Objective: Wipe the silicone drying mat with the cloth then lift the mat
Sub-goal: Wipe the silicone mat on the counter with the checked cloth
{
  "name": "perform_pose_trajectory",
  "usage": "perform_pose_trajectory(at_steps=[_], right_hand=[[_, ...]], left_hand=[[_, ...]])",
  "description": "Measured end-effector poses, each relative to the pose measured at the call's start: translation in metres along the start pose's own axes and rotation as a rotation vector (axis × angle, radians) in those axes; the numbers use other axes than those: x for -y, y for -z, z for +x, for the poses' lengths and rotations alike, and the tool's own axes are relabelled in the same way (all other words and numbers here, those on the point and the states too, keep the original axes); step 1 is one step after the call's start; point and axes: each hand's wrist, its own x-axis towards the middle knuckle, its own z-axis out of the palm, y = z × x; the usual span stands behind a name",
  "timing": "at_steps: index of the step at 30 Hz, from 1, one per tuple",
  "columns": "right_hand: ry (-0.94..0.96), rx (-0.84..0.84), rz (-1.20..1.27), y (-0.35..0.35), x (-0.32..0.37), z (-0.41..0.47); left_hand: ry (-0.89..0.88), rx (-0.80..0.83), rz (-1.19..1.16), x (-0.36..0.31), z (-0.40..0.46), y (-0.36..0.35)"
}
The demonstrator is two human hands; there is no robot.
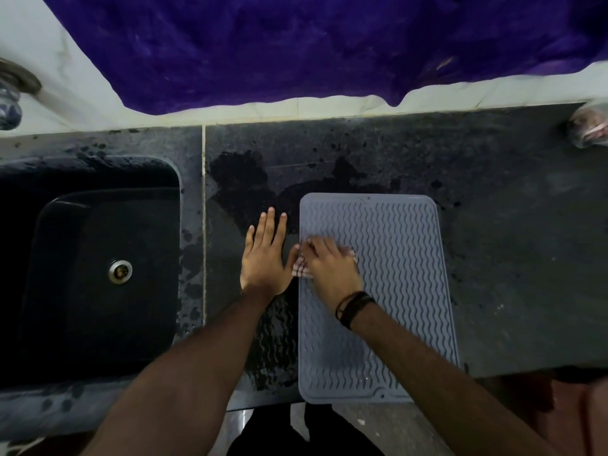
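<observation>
Hands | right hand (329, 268) clutching cloth (301, 269) on mat (401, 274) | left hand (263, 255) flat (empty)

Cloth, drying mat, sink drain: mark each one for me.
cloth (298, 270): head view, checked edge showing left of the right hand.
drying mat (401, 258): head view, ridged middle.
sink drain (120, 271): head view, metal ring centre.

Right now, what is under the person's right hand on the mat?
A checked cloth lies under the right hand, pressed on the grey mat near its left edge. Only the cloth's edges show; the hand covers its middle.
</observation>
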Motion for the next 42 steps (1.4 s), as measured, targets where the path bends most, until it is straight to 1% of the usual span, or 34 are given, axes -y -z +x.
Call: perform_pose_trajectory(at_steps=[3, 7, 8, 10, 12, 14, 17, 22, 25, 27, 30, 31, 33, 35, 38, 42], right_hand=[[-0.004, 0.022, 0.012, 0.006, -0.002, -0.003], [-0.073, -0.082, 0.046, 0.032, -0.017, 0.041], [-0.084, -0.077, 0.033, 0.036, -0.021, 0.055], [-0.092, -0.002, 0.015, 0.033, -0.026, 0.074], [-0.098, 0.076, 0.065, 0.021, -0.028, 0.078], [-0.094, 0.098, 0.078, 0.011, -0.029, 0.068], [-0.052, 0.046, 0.003, 0.000, -0.028, 0.044], [0.030, -0.016, -0.043, -0.013, -0.014, -0.015], [0.060, -0.003, -0.002, -0.010, -0.011, -0.025], [0.055, 0.024, 0.036, 0.003, -0.015, -0.010], [-0.018, -0.078, 0.001, 0.023, -0.024, 0.041], [-0.050, -0.088, -0.007, 0.026, -0.027, 0.060], [-0.099, -0.046, -0.030, 0.029, -0.032, 0.089], [-0.104, 0.010, -0.055, 0.024, -0.034, 0.099], [-0.044, 0.028, -0.087, 0.013, -0.032, 0.081], [0.032, 0.030, -0.114, 0.004, -0.023, 0.030]], left_hand=[[0.004, -0.004, -0.019, -0.001, 0.001, 0.001], [0.008, -0.011, -0.019, -0.001, 0.001, 0.001], [0.015, -0.009, -0.015, -0.001, 0.001, 0.001], [0.017, -0.004, -0.005, -0.001, 0.001, 0.000], [0.017, -0.010, 0.001, -0.001, 0.001, 0.000], [0.018, -0.014, -0.002, -0.001, 0.002, 0.001], [0.016, -0.026, 0.004, -0.002, 0.001, 0.000], [0.020, -0.027, 0.005, -0.002, 0.001, 0.001], [0.023, -0.019, -0.003, -0.002, 0.001, 0.001], [0.025, -0.019, -0.003, -0.002, 0.000, 0.001], [0.024, -0.021, -0.001, 0.000, 0.000, 0.000], [0.025, -0.018, 0.002, 0.000, 0.000, 0.000], [0.027, -0.011, 0.005, -0.001, 0.001, 0.001], [0.032, -0.010, 0.006, -0.002, 0.002, 0.002], [0.035, -0.012, 0.013, -0.002, 0.001, 0.002], [0.017, -0.016, 0.012, -0.001, 0.001, 0.001]])
